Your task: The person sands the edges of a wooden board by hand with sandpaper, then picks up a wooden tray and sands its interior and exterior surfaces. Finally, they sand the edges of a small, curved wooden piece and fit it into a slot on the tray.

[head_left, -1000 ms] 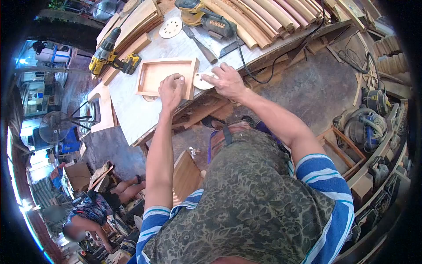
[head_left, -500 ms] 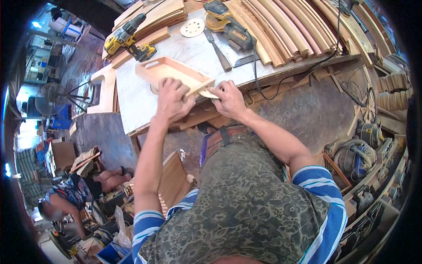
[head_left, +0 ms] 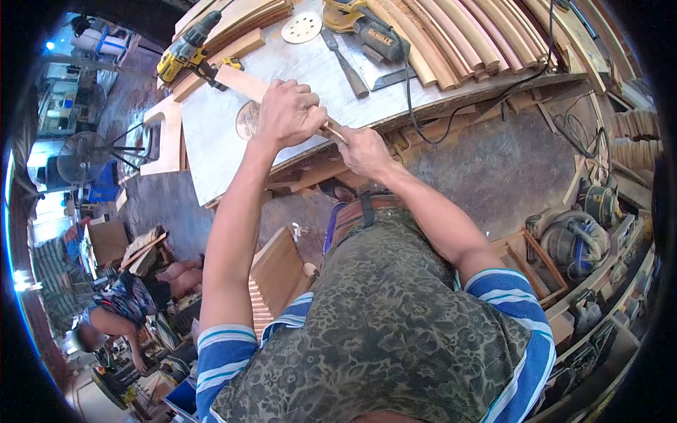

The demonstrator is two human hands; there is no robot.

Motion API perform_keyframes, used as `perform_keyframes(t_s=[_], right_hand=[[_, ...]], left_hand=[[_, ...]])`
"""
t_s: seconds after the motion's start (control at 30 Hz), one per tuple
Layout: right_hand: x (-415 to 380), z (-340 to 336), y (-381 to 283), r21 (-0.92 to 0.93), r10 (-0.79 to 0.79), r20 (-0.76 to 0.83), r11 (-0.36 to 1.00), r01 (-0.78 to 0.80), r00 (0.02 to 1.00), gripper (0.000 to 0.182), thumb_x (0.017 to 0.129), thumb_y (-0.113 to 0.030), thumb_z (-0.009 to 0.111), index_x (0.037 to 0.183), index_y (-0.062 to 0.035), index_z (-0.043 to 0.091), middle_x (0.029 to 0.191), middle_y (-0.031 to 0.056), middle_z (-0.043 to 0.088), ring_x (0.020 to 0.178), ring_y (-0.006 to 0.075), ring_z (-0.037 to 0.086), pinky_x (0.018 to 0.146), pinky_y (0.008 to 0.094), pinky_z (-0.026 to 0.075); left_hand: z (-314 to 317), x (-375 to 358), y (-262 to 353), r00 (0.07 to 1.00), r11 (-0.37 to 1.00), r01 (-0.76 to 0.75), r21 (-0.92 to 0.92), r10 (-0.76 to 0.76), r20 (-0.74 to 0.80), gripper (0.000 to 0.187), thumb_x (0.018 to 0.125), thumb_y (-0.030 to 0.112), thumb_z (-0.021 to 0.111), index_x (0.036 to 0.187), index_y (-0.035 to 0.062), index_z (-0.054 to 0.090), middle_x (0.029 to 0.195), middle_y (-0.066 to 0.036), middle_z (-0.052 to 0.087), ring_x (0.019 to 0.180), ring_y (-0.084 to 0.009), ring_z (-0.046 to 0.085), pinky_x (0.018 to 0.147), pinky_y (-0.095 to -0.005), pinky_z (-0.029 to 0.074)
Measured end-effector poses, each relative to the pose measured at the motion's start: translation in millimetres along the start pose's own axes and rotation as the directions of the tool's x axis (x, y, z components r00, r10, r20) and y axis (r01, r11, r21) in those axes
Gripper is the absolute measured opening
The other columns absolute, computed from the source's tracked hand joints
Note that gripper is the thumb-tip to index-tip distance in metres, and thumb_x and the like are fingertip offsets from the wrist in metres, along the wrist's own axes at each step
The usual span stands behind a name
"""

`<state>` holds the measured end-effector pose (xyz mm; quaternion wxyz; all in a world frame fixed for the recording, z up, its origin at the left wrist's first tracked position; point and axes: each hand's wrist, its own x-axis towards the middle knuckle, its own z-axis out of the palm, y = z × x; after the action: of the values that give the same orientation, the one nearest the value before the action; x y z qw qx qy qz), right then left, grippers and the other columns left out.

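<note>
Your left arm reaches forward, almost straight; left hand (head_left: 290,116) knuckles up, fingers curled closed around the wooden tray (head_left: 242,81). Tray tilted, over the near part of the bench (head_left: 215,158), its far end pointing left toward the drill (head_left: 189,53). Your right elbow is bent, forearm slanting in from the right. Right hand (head_left: 363,151) mostly closed, fingers folded at the tray's near end; cannot tell exactly what they pinch. Both hands close together.
</note>
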<state>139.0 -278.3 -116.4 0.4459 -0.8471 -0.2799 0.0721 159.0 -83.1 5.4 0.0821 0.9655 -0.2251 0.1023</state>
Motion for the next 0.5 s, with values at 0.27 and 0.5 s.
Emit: perform_keyframes(t_s=[0.27, 0.5], right_hand=[[16, -7, 0, -0.087, 0.013, 0.086, 0.996, -0.005, 0.996, 0.022, 0.093, -0.017, 0.063, 0.103, 0.0014, 0.068, 0.075, 0.0290, 0.069, 0.073, 0.0500, 0.070, 0.070, 0.0571, 0.057], [20, -1, -10, -0.040, 0.083, 0.026, 0.996, -0.082, 0.996, 0.024, 0.094, -0.018, 0.063, 0.100, 0.0045, 0.069, 0.075, 0.0303, 0.069, 0.075, 0.0510, 0.070, 0.074, 0.0584, 0.056]], left_hand=[[0, 2, 0, 1.000, 1.000, -0.008, 0.013, 0.008, -0.027, 0.032, 0.082, 0.035, 0.059, 0.064, 0.0105, 0.068, 0.070, -0.009, 0.065, 0.074, -0.0302, 0.062, 0.078, -0.0436, 0.046], [3, 2, -2, 0.999, 1.000, -0.025, -0.007, 0.024, -0.027, 0.028, 0.082, 0.032, 0.061, 0.065, 0.0097, 0.064, 0.070, -0.008, 0.060, 0.077, -0.0296, 0.059, 0.078, -0.0442, 0.043]])
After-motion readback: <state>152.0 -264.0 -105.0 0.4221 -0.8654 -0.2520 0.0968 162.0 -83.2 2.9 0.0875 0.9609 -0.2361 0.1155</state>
